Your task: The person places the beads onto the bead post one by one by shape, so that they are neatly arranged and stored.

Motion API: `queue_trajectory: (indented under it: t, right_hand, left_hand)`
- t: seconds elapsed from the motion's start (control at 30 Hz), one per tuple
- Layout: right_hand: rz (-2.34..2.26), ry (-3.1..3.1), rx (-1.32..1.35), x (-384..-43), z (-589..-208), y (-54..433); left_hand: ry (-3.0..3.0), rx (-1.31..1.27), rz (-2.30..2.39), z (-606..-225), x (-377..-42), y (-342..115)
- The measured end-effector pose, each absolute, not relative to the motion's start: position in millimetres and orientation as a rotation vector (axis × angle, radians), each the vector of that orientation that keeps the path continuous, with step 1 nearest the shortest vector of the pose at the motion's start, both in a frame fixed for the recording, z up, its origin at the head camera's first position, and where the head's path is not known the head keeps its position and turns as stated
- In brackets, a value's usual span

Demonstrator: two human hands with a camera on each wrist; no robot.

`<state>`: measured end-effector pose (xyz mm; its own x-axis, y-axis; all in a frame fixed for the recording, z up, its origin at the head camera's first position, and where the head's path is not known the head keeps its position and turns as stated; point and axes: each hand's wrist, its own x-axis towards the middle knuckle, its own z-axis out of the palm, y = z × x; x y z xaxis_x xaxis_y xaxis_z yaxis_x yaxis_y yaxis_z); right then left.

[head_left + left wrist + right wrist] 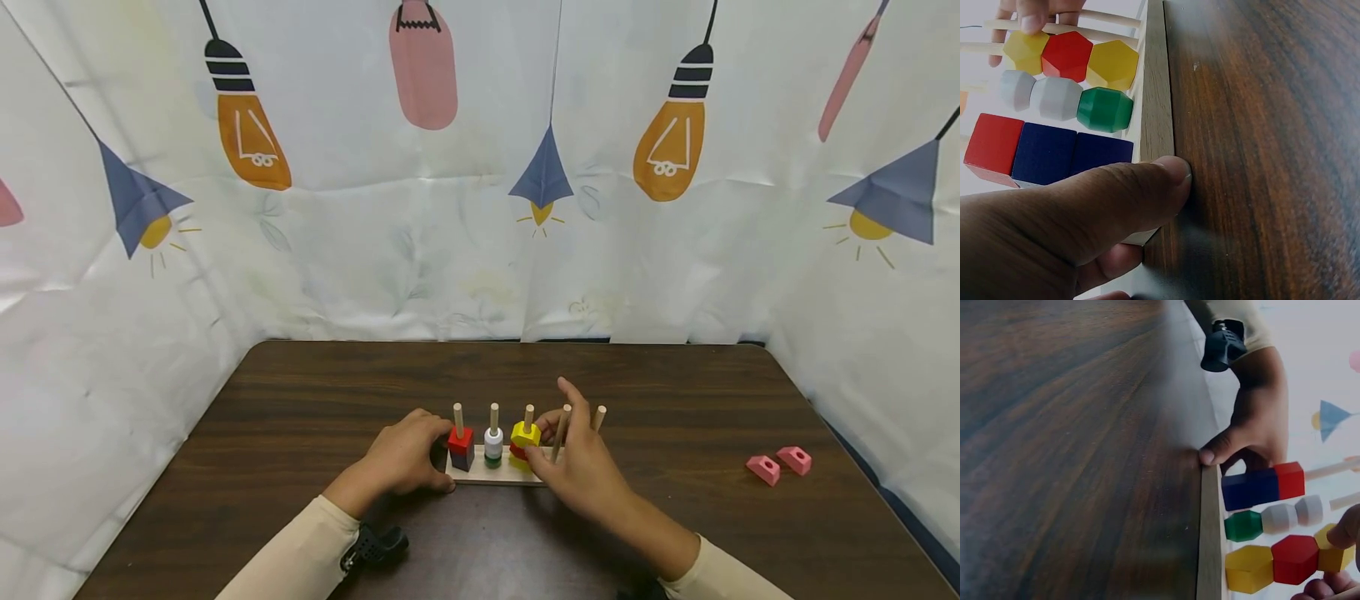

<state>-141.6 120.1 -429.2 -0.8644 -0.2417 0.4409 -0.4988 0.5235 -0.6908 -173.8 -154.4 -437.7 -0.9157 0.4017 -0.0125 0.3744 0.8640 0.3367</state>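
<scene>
A wooden peg board (480, 476) with upright pegs stands on the table. My left hand (406, 454) grips its left end, the thumb (1169, 178) against the front edge. The first peg carries a red cube (996, 145) above two dark blue cubes (1044, 152). On the second, two white beads (1056, 98) sit above a green bead (1105, 109). On the third peg, my right hand (585, 468) pinches the top yellow hexagonal block (526, 434) between thumb and fingers. Under it are a red block (1295, 559) and another yellow block (1249, 569). The two right-hand pegs hold no blocks.
Two pink blocks (763, 470) with holes lie apart on the right side of the brown table (337, 383). A white curtain (450, 267) printed with lamps hangs behind the table and along both sides. A dark strap (378, 546) is around the left wrist.
</scene>
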Motion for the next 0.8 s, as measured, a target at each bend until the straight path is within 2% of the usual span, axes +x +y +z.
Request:
queue_trajectory:
  t: [0.4, 0.8]
  right_hand:
    - [1.14, -2.834, 0.729, -127, -435, 143]
    - [0.9, -2.955, 0.943, -116, -439, 189]
  left_hand:
    - [2.949, 0.598, 0.503, -437, -174, -154]
    - [2.952, 0.604, 0.518, -437, -173, -154]
